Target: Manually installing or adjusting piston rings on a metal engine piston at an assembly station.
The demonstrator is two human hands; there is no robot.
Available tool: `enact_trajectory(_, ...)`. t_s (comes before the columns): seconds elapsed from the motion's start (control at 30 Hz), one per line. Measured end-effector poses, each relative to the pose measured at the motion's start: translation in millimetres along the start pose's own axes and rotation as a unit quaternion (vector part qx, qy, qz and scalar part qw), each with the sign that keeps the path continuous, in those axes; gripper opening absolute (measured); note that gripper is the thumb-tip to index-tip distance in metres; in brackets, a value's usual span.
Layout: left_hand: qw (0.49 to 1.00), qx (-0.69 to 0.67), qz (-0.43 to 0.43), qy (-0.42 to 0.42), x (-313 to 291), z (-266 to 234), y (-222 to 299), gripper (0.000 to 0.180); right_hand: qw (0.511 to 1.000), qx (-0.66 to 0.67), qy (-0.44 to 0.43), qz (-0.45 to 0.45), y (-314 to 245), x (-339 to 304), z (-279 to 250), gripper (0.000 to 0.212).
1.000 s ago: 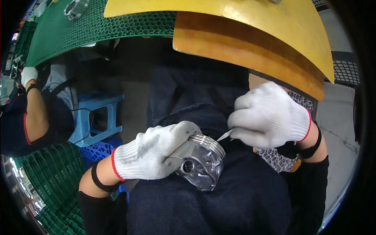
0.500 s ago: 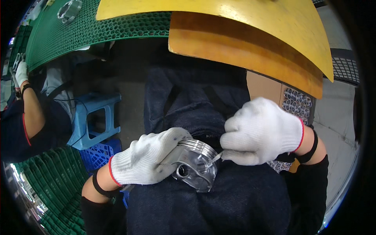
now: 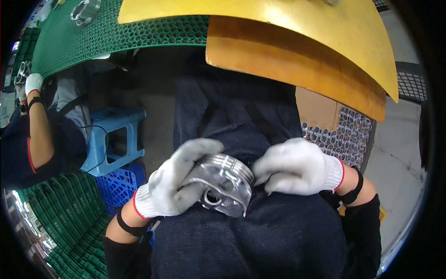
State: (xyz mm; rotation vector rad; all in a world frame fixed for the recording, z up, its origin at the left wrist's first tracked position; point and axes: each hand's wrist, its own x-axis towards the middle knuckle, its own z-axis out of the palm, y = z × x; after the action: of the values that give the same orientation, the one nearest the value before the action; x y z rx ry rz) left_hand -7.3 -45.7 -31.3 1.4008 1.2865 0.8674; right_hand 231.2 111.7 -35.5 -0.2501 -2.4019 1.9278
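Note:
My left hand [image 3: 174, 179], in a white knit glove with a red cuff, grips a shiny metal piston [image 3: 226, 183] above my lap. The piston is tilted, its ringed grooves toward the top and its pin hole facing me at the lower left. Close by its right side is my right hand [image 3: 297, 168], gloved alike, its fingers curled together and slightly blurred. What those fingers hold is mostly hidden; only a tiny dark tip shows beneath them.
Ahead stand a yellow board [image 3: 325, 32] and a green mesh-topped table [image 3: 153, 35] carrying another piston [image 3: 85, 12]. Left are a blue stool [image 3: 100, 144], a blue crate [image 3: 121, 183], green trays [image 3: 69, 218] and a gloved co-worker [image 3: 39, 125]. Small metal parts [image 3: 346, 139] lie right.
The piston has turned and risen slightly in my left hand. My right hand has moved down and off the piston's side; the thin pale-tipped piece at its fingers no longer shows clearly.

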Motion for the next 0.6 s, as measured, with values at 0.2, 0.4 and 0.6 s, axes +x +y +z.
enact_trajectory(0.2,0.990,0.131,-0.048,0.020,28.7,-6.4,27.5,0.061,0.987,-0.149,0.051,0.020,-37.0,46.6,-8.4,0.100)
enact_trajectory(0.4,0.997,-0.041,-0.068,-0.003,21.5,-13.0,23.9,0.044,0.987,0.085,0.115,-0.078,-30.1,20.1,-52.6,0.035)
enact_trajectory(0.6,0.989,0.021,-0.086,-0.122,18.4,-7.9,20.6,0.049,0.946,-0.321,-0.043,-0.020,-39.4,17.4,-48.8,0.020)
